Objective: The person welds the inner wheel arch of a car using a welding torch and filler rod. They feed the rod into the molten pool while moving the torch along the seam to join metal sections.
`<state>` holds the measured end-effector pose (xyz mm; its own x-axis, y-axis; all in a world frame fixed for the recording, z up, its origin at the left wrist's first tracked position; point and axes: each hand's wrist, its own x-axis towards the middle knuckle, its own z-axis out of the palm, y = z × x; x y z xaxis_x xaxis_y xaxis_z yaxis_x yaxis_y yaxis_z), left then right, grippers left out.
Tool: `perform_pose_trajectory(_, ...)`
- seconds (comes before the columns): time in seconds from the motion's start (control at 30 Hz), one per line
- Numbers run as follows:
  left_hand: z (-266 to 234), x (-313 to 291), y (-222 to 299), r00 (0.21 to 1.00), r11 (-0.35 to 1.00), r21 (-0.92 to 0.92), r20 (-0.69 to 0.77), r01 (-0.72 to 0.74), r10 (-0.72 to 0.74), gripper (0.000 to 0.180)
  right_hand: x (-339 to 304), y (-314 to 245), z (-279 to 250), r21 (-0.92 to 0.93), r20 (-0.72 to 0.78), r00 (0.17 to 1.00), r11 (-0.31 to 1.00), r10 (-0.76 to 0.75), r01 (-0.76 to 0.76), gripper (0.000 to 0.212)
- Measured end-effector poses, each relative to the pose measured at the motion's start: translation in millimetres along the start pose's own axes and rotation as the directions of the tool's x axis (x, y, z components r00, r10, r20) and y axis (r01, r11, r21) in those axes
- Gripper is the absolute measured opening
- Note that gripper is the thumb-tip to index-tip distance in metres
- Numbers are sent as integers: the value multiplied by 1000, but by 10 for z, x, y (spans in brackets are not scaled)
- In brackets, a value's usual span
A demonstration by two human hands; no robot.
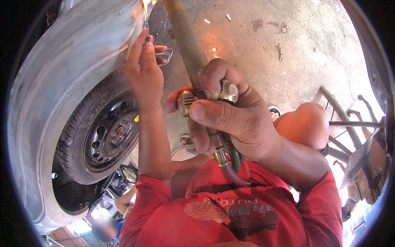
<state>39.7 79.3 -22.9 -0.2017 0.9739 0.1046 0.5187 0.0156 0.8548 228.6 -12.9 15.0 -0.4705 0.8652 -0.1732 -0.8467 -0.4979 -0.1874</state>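
Note:
My right hand (240, 115) is closed around the handle of a gas welding torch (187, 39), its fingers and thumb about the two metal valve knobs (186, 103). The long brass-coloured tube points away from me to the top edge. Its tip is out of view. My left hand (144, 78) pinches a thin filler wire (165, 57), looped loosely by the fingers. The wire's far end reaches up to a bright glow (146, 3) at the edge of a grey car body panel (82, 37).
A black tyre on a steel wheel (111, 123) sits in the wheel arch below my left forearm. A reddish hose (234, 177) and a green hose (235, 158) trail from the torch. Metal frames (349, 123) stand at right. Another person (105, 228) is at lower left. Concrete floor (296, 49) lies beyond.

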Motion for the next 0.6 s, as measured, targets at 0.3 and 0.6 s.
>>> perform_pose_trajectory(0.3,9,12,18,1000,1000,12,-5,14,-14,35,6,-16,3,-18,-5,1000,1000,8,-8,24)
perform_pose_trajectory(0.6,14,24,28,1000,1000,31,-5,4,-4,35,17,-8,-18,-25,4,1000,1000,4,-3,24)
